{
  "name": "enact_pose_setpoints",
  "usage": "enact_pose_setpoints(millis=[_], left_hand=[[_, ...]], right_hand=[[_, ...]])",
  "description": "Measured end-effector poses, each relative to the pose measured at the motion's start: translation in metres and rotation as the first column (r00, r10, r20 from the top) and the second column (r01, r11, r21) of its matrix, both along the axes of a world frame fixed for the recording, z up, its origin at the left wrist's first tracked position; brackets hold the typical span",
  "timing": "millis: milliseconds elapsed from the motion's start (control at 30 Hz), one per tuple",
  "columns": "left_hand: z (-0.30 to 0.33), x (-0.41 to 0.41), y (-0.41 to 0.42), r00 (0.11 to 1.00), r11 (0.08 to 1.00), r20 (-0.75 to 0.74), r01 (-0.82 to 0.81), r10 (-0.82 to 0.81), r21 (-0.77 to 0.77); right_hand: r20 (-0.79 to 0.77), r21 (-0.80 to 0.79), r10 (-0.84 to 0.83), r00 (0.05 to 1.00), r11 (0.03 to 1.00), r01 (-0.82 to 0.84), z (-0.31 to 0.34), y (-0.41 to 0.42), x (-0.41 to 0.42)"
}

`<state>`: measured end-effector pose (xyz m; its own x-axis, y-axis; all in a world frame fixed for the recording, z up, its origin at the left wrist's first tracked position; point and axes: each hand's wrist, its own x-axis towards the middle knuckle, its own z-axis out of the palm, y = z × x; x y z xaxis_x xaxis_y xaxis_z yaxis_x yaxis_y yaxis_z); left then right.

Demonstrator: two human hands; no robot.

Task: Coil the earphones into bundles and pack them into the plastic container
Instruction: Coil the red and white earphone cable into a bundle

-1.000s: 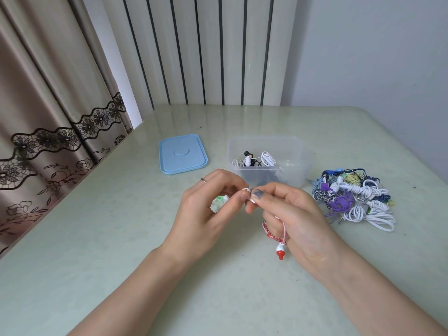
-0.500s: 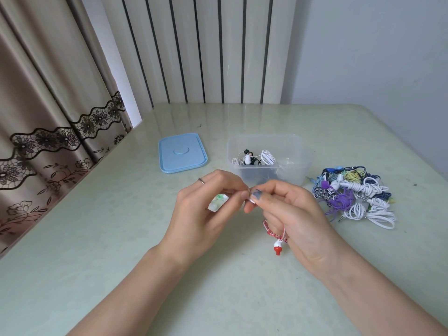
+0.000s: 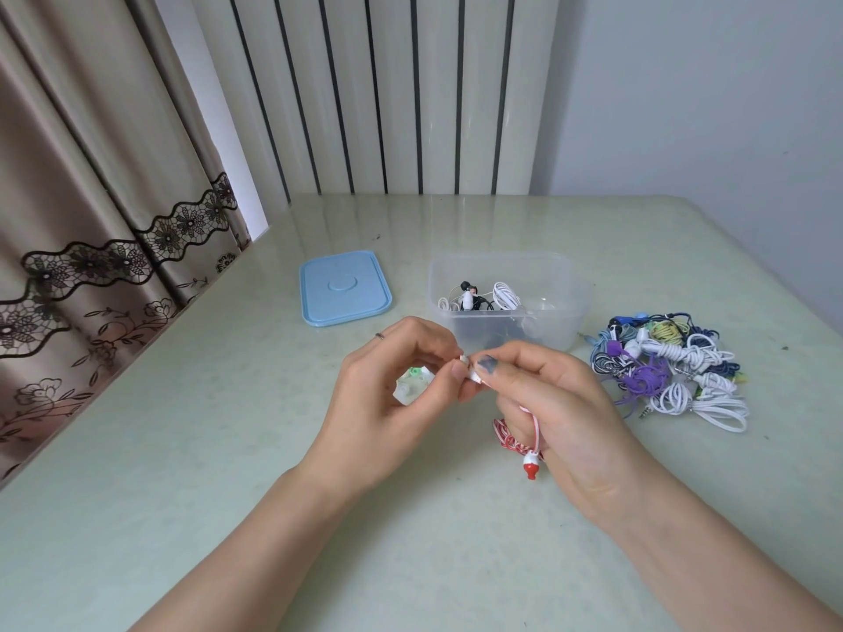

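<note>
Little has changed since a moment ago: both hands stay raised near the middle of the surface (image 3: 182,449), and the red earbud (image 3: 530,467) hangs slightly lower under the right palm than before. The left hand (image 3: 387,403) is curled, thumb and forefinger pinching a small white piece of the red-and-white earphone (image 3: 511,437), with a green-and-white item (image 3: 413,380) tucked in its palm. The right hand (image 3: 561,403) meets it fingertip to fingertip, its fingers pinching the same piece; the cord drops downward from there, coils bunched below, earbud pointing toward the near edge. The plastic container (image 3: 556,275) stands just beyond the hands, the blue lid (image 3: 344,287) toward the left edge, the earphone pile (image 3: 670,371) toward the right edge.
</note>
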<state>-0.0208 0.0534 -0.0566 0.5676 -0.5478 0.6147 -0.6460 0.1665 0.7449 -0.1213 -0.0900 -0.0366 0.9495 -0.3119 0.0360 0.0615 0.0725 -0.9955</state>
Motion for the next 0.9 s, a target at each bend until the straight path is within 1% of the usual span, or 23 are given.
enact_pose_setpoints(millis=[133,267,400,500,700,900], left_hand=[[0.0020,0.0007,0.0020,0.998,0.999,0.031,-0.050,0.049,0.020],[0.0030,-0.0003,0.0021,0.995,0.998,0.084,-0.055,0.052,0.032],[0.0023,-0.0006,0.0009,0.999,1.000,-0.019,-0.029,0.030,0.007],[-0.0003,-0.0001,-0.0007,0.994,1.000,-0.102,-0.027,0.026,-0.005],[-0.0027,0.0007,-0.0014,0.989,0.997,-0.121,-0.080,0.080,0.010],[-0.0050,0.0011,-0.0032,0.976,0.999,-0.212,-0.046,0.048,0.012]], right_hand=[[-0.020,0.046,0.016,1.000,0.999,-0.015,0.0013,0.0003,-0.0002],[-0.025,0.043,0.030,0.999,0.999,-0.029,0.0033,-0.0003,-0.0011],[-0.032,0.021,0.029,0.999,0.999,-0.029,0.0048,-0.0003,-0.0025],[-0.037,0.036,0.022,0.999,0.999,-0.021,0.0029,-0.0006,-0.0017],[-0.072,0.024,0.054,0.996,0.998,-0.053,0.0007,0.0001,0.0000],[-0.085,0.032,0.051,0.995,0.998,-0.049,-0.0005,0.0006,0.0008]])
